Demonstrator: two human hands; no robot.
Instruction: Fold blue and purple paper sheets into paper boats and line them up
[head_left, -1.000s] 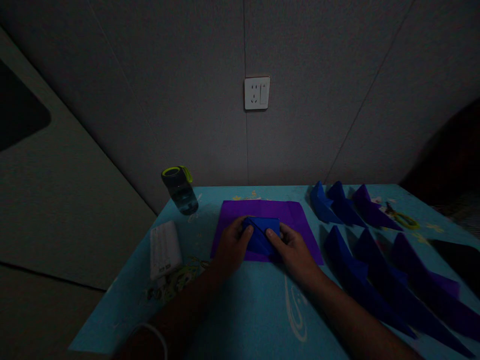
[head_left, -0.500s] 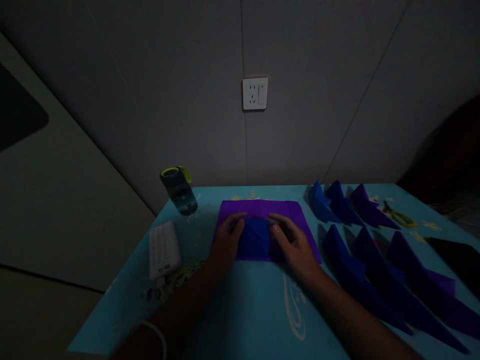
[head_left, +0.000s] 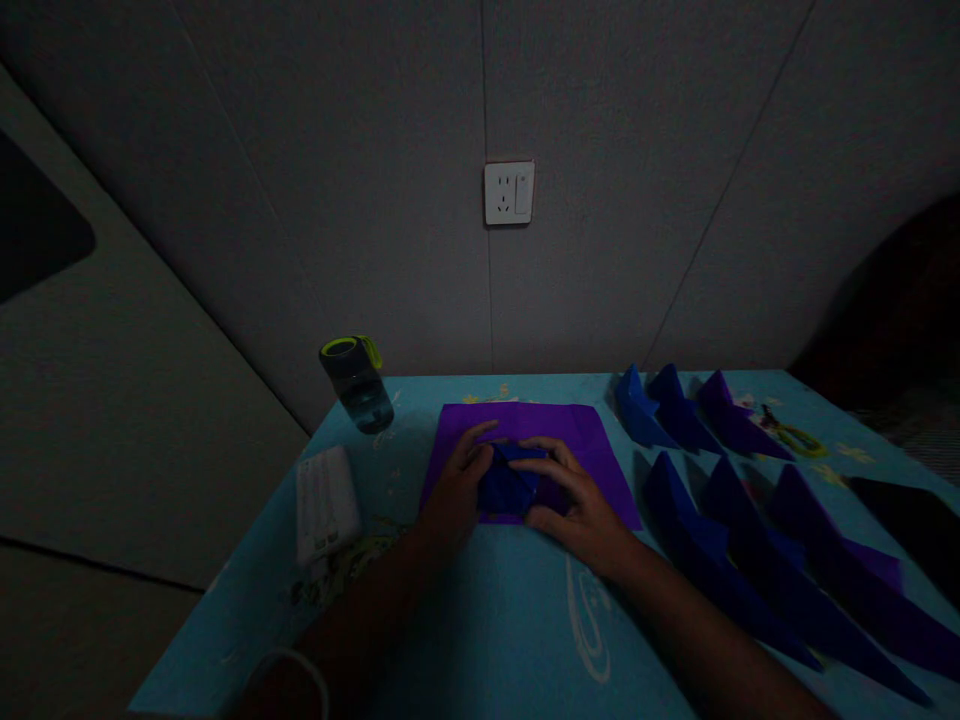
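**Blue folded paper [head_left: 504,490] lay between two hands, its flat edge toward the wall**

The piece sat low over the purple sheet [head_left: 589,430], near the middle of it; whether it rested on the sheet or was slightly raised could not be told. It was compact, about as deep as it was wide, so no clear long axis showed. Its upper edge faced the wall and ran roughly left to right, while a dark crease slanted across its face from upper left to lower right. Part of the right side was hidden by fingers.

The left hand [head_left: 454,480] was curled round the left edge, thumb on top and forefinger stretched out beyond it, with the paper in its hold. The right hand [head_left: 581,498] was half spread, fingers across the upper right and thumb by the lower right corner; whether it gripped or merely touched could not be made out.

The purple sheet's longer sides ran left to right. To the right stood two rows of folded boats [head_left: 697,535], their long axes slanting from the wall side down to the right. A bottle [head_left: 364,395] and a white power bank [head_left: 328,505] were on the left.
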